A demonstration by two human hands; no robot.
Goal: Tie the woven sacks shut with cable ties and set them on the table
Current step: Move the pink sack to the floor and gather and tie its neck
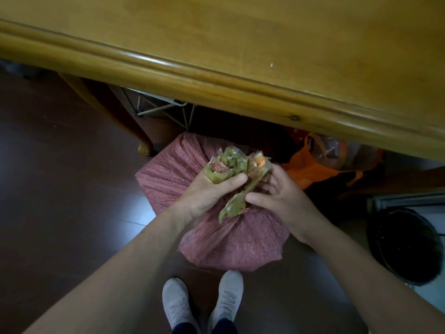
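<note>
The yellow wooden counter (240,44) shows a tiny white speck (271,65) on its top, near the rounded front edge. Below it, the dark glossy floor (60,189) carries a full pinkish-red woven sack (228,237), just ahead of a pair of grey shoes (177,302). To the sack's right an orange bag (310,169) lies partly under the counter, and a black bin (407,247) stands further right. A wire frame (163,107) sits beneath, beside a curved wooden leg (115,112).

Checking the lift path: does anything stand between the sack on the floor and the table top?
The table edge appears to overhang the red sack's far end. Nothing else visible blocks the lift; left hand and right hand grip its bunched neck.
</note>
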